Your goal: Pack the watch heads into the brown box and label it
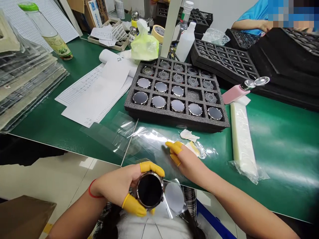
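Observation:
Yellow finger covers are on both hands. My left hand point(124, 186) grips a round watch point(150, 190) by its metal rim, its black face turned up. Beside the watch, a clear film with a round pale patch point(174, 196) hangs over the lap. My right hand point(185, 159) is over the green table, its covered fingertips bent near clear plastic sheets point(149, 139); whether they pinch anything is too small to tell. A black foam tray point(174, 116) stands behind it, with round watches in its compartments and one compartment without a watch.
White papers point(99, 86) lie left of the tray. A pink bottle point(234, 94) and a white wrapped block point(243, 139) are at its right. Stacked plastic trays point(27, 79) fill the far left. Behind are a white bottle point(185, 41), more foam trays point(224, 61) and another person's arm point(251, 25).

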`<move>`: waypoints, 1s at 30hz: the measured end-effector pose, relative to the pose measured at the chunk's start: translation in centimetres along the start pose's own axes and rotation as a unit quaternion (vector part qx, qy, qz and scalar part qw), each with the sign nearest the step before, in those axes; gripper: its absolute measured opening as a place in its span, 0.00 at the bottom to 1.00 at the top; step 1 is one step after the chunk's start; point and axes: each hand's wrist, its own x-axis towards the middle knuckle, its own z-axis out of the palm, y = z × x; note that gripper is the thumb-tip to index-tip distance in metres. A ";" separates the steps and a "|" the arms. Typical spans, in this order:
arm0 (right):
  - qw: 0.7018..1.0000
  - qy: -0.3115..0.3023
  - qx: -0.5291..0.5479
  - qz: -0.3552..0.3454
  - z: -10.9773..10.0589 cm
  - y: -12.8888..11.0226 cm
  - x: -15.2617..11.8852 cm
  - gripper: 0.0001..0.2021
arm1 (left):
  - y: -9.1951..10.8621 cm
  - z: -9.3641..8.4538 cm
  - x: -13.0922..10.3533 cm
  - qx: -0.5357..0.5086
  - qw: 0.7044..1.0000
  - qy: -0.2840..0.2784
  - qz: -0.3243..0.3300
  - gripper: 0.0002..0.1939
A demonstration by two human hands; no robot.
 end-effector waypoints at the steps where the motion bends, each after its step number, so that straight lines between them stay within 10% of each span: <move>1: 1.000 -0.003 -0.028 -0.010 0.3 0.8 0.1 0.14 | -0.1 0.1 -0.3 -0.013 1.000 0.001 0.012 0.40; 8: 0.987 0.041 -0.152 0.018 -1.6 6.7 0.7 0.15 | 0.9 1.7 1.0 0.035 0.977 0.194 0.077 0.34; 13: 0.986 0.116 -0.117 -0.020 -2.1 3.4 0.3 0.15 | 0.1 2.0 2.8 0.083 0.946 0.301 0.086 0.33; 20: 0.964 0.170 -0.046 -0.200 0.2 -4.7 0.8 0.13 | -0.7 2.2 3.9 0.117 0.947 0.279 0.105 0.33; 30: 0.960 0.172 -0.108 -0.194 -0.2 -3.5 0.1 0.15 | -0.1 2.1 3.7 0.097 0.956 0.257 0.098 0.30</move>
